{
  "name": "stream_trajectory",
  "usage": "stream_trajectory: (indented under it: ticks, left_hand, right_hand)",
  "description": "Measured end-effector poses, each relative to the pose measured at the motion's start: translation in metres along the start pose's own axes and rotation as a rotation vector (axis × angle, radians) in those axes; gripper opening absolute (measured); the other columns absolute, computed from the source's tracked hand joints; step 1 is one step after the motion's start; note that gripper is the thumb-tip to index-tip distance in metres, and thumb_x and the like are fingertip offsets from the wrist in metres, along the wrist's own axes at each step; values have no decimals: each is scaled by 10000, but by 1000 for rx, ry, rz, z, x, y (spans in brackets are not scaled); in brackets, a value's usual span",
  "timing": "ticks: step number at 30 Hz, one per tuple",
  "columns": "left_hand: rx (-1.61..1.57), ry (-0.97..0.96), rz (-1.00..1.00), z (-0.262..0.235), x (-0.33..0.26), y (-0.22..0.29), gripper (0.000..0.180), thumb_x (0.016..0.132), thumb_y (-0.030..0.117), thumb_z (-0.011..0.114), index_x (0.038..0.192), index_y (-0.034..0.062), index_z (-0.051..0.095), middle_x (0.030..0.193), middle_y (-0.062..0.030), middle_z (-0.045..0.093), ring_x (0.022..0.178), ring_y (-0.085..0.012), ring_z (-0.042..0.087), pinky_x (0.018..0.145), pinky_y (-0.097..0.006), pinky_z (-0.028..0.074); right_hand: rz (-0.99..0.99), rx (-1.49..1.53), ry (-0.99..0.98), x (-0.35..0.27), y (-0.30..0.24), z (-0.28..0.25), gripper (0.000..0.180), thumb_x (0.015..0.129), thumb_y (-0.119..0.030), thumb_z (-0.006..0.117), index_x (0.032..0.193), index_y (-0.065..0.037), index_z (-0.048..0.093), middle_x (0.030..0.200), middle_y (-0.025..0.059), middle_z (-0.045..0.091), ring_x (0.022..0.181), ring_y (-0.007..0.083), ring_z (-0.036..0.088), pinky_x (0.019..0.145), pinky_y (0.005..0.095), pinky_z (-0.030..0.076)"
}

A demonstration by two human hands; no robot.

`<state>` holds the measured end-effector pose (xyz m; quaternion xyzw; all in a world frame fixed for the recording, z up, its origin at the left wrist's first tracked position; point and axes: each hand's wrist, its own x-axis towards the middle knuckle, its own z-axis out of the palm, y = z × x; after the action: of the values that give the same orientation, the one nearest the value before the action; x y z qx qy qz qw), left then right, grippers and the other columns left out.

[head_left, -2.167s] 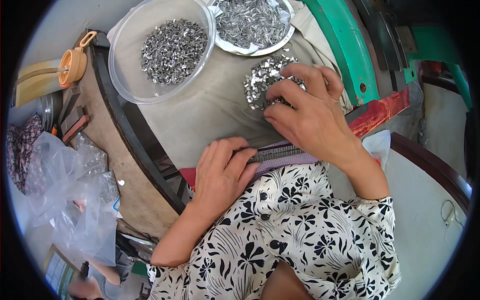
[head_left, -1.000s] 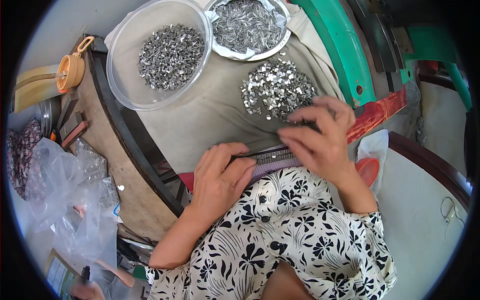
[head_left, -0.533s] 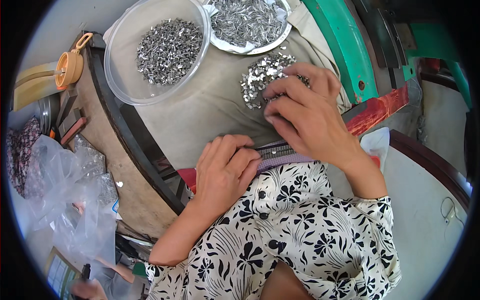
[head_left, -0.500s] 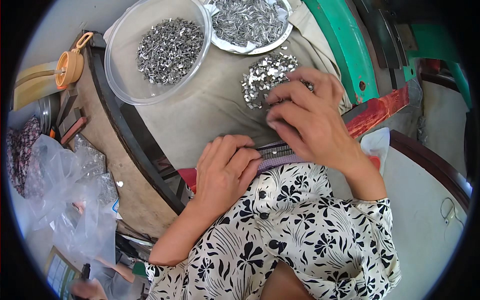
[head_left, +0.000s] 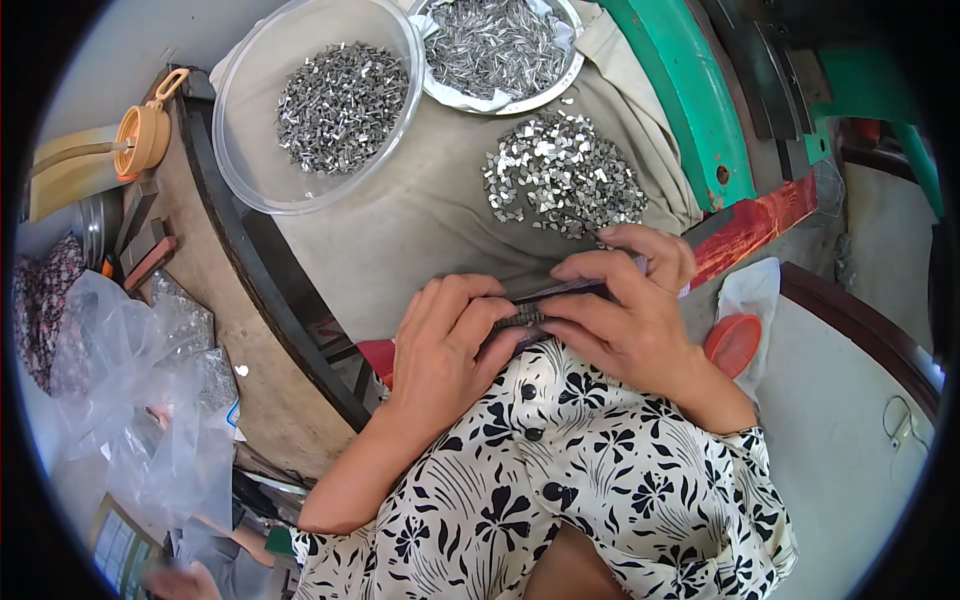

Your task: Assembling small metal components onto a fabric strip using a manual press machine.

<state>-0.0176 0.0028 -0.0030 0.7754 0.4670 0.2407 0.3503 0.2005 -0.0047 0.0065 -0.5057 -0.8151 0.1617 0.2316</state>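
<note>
Close to my body, my left hand (head_left: 445, 330) has its fingers and thumb closed on the left part of a narrow dark holder (head_left: 521, 319) lined with a row of small grey metal pieces. My right hand (head_left: 632, 300) grips the right part of the same holder, thumb and fingers along its edges. Most of the holder is hidden under both hands. Beyond my right hand, a loose pile of small shiny metal chips (head_left: 565, 175) lies on a grey-brown cloth (head_left: 410, 245).
A clear plastic bowl (head_left: 243, 120) of metal pieces stands far left; a white-lined dish (head_left: 530, 103) of thin slivers is beside it. Green machine frame (head_left: 690, 95) borders the right. A red round lid (head_left: 733, 345) lies right. Plastic bags (head_left: 150, 400) and a person (head_left: 215, 565) are left.
My right hand has come back from the chip pile toward me and closed on the holder. The whole pile and the red lid now show. My left hand stays on the holder.
</note>
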Motion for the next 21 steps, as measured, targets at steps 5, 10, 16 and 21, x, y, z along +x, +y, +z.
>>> stream_trajectory:
  ticks: [5, 10, 16, 21]
  left_hand:
    - [17, 3, 17, 2, 2, 3, 234, 732, 131, 804, 925, 80, 681, 1025, -32, 626, 912, -256, 591, 758, -379, 458]
    - [102, -17, 89, 3, 3, 4, 189, 745, 124, 777, 917, 101, 702, 1010, -10, 625, 906, -230, 581, 748, -364, 441]
    - [58, 4, 59, 3, 3, 3, 204, 738, 88, 769, 928, 86, 694, 1011, -24, 623, 884, -249, 590, 750, -369, 451]
    - [2, 14, 8, 1, 2, 3, 231, 726, 84, 782, 936, 77, 686, 1010, -36, 620, 882, -257, 595, 759, -376, 465]
  right_hand:
    - [-87, -137, -35, -4, 1, -2, 148, 683, -264, 805, 801, -213, 731, 1118, -83, 657, 1188, 259, 470, 940, 445, 289]
    - [-50, -69, 53, 4, 6, 0, 145, 709, -210, 800, 820, -185, 711, 1047, -70, 661, 1163, 254, 494, 943, 445, 289]
    - [-5, -62, 37, 26, 18, 6, 127, 712, -190, 815, 808, -168, 734, 1024, -71, 661, 1151, 279, 516, 965, 437, 276]
    - [-47, -71, -37, 37, 26, -6, 140, 662, -159, 801, 786, -192, 745, 1086, -65, 650, 1189, 280, 496, 967, 450, 291]
